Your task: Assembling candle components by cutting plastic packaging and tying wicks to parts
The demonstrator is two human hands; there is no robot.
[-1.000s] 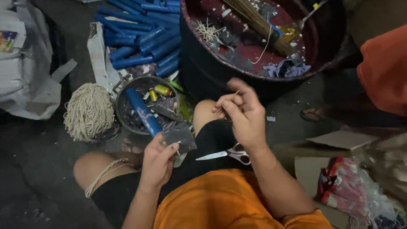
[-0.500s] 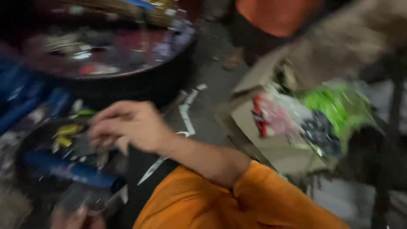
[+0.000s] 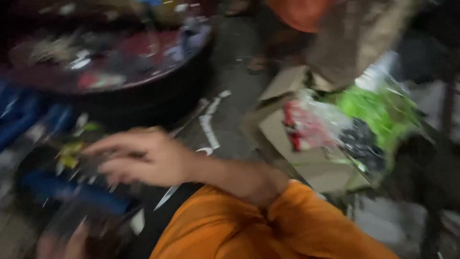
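My right-hand fingers [image 3: 103, 146] are spread and loosely apart, reaching left over the dark bowl [image 3: 28, 168] — nothing visibly pinched between them, though blur smears the tips. My right hand [image 3: 143, 160] hovers just above the blue tube [image 3: 72, 192] lying in that bowl, with small yellow-green bits [image 3: 72, 153] just beside the fingertips. My left hand [image 3: 62, 244] sits at the bottom edge, very blurred; it seems wrapped on a grey piece, but I cannot tell if the fingers are closed on it. Scissors [image 3: 184, 177] lie on my dark lap, blade pointing down-left, untouched. A big round dark-red tray [image 3: 158, 72] with scraps stands beyond. To the right: an open cardboard box [image 3: 306, 168] with red, green and dark plastic packets [image 3: 335, 124]. Progress judgement — mid-work: tube sits unpicked in the bowl, right hand empty, scissors set aside.
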